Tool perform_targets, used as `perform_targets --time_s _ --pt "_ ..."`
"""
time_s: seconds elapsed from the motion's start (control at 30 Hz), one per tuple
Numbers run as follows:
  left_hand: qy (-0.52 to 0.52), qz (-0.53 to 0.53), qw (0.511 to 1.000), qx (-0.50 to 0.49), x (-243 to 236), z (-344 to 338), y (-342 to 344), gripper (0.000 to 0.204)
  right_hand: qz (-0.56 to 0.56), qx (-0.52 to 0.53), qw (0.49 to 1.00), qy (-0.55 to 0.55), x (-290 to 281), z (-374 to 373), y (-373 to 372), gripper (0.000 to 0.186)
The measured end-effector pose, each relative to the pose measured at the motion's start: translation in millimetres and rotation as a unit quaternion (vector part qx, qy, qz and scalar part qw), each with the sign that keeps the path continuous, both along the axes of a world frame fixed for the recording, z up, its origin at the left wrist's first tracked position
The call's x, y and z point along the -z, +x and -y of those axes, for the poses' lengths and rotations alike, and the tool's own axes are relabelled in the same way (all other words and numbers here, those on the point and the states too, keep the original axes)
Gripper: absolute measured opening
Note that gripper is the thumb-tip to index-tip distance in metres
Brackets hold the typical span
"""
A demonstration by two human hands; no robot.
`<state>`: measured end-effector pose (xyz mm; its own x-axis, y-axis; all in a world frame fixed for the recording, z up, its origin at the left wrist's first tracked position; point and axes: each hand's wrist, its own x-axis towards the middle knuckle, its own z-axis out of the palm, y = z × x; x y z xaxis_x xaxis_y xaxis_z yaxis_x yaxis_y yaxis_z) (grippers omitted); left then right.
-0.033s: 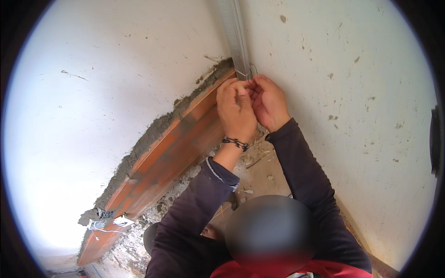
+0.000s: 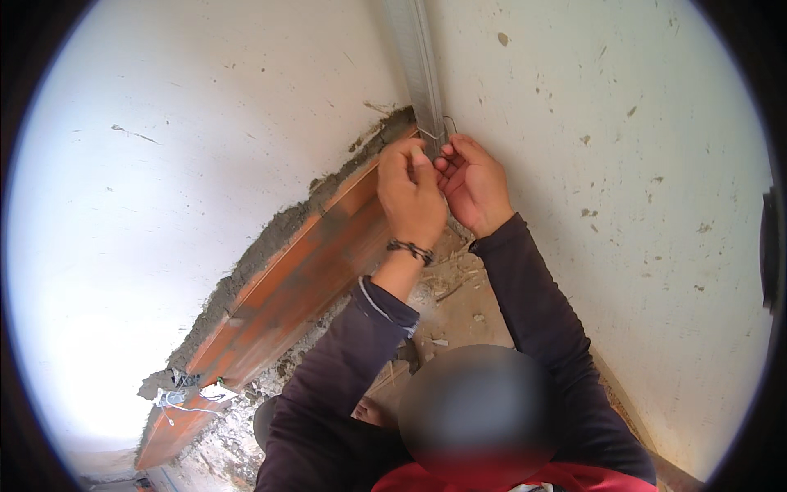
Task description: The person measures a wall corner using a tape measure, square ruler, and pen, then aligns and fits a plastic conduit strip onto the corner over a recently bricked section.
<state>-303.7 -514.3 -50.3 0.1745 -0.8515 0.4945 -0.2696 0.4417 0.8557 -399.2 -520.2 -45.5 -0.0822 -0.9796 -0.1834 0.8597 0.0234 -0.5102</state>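
Observation:
Both of my hands are raised in the corner, at the lower part of a grey metal channel [image 2: 416,66] that stands against the walls. A thin wire [image 2: 450,123] is looped round the channel's right side and runs down to the fingertips of my right hand [image 2: 479,187]. That hand is turned palm inward, its fingers curled at the wire. Close beside it on the left, my left hand [image 2: 410,197] is closed, thumb pressed toward the fingers. What it pinches, if anything, is hidden. A dark chain-like bracelet [image 2: 411,252] circles the left wrist.
Orange brickwork [image 2: 336,230] edged with rough grey mortar [image 2: 279,238] runs along the left wall's base. An electrical box with loose wires [image 2: 174,399] hangs at lower left. Rubble [image 2: 246,414] lies along the brickwork. A mud-spotted white wall [image 2: 639,221] rises on the right.
My left hand has shifted slightly left and apart from the right hand, leaving a gap between their fingertips. The right hand has barely moved.

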Motion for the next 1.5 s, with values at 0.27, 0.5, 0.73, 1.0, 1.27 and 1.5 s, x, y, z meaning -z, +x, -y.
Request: perform_targets --time_s 0.27,0.5,0.73,1.0,1.27,1.5 --pt "0.350 -0.017 0.924 0.152 -72 79 14 0.027 0.157 -0.069 0.985 -0.033 -2 35 -3 0.013" --pt "0.338 -0.141 0.923 0.117 -59 88 15 0.024 0.167 0.009 0.986 -0.026 -13 12 -3 0.008" --pt "0.290 -0.009 0.953 0.088 -37 112 19 0.026 0.142 0.028 0.990 -0.004 -10 28 13 0.006" --pt "0.290 -0.028 0.954 0.066 -11 129 11 0.032 0.112 0.006 0.993 0.032 -28 36 6 0.011" --pt "0.373 -0.328 0.860 0.117 -62 77 4 0.031 0.101 0.026 0.995 -0.005 -28 17 0 0.018" --pt "0.332 -0.210 0.916 0.076 -59 84 8 0.033 -0.033 -0.009 0.999 -0.005 -12 3 -5 0.022"
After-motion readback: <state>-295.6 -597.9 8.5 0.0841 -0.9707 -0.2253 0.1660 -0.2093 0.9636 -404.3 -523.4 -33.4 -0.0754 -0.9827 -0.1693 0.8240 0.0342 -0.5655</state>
